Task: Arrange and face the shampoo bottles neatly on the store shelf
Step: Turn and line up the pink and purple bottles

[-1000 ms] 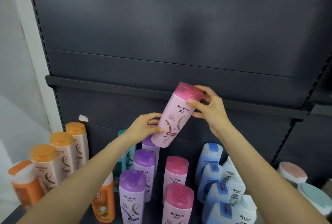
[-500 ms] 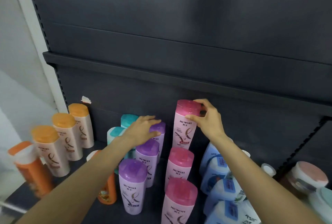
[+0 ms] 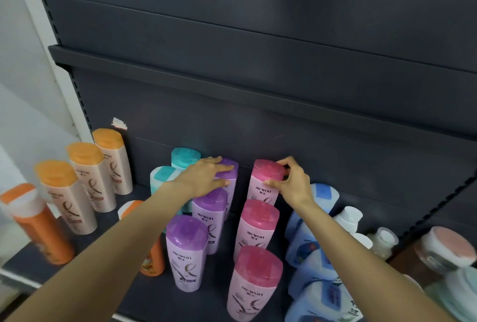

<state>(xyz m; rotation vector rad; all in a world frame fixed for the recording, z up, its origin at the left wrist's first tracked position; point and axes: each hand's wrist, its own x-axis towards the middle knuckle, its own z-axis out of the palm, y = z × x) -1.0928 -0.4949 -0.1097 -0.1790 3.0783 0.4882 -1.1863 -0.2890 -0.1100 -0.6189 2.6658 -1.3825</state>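
A pink-capped shampoo bottle (image 3: 264, 183) stands upright at the back of the dark shelf (image 3: 103, 231), heading a column of three pink-capped bottles (image 3: 258, 223). My right hand (image 3: 291, 185) grips its cap, thumb in front and fingers behind. My left hand (image 3: 204, 179) lies with straight fingers on the rear purple-capped bottle (image 3: 228, 170), the back one of three purple-capped bottles (image 3: 185, 246). Labels of the front bottles face me.
Three orange-capped beige bottles (image 3: 85, 174) line up at the left, with orange bottles (image 3: 38, 226) nearer the edge. Teal-capped bottles (image 3: 184, 157) stand behind my left arm. Blue bottles (image 3: 307, 241) and white-capped ones (image 3: 348, 216) crowd the right. An upper shelf lip (image 3: 232, 86) overhangs.
The pink-capped bottle came down from mid-air, tilted, to stand upright at the back of its column. My left hand let go of it and moved onto the rear purple-capped bottle.
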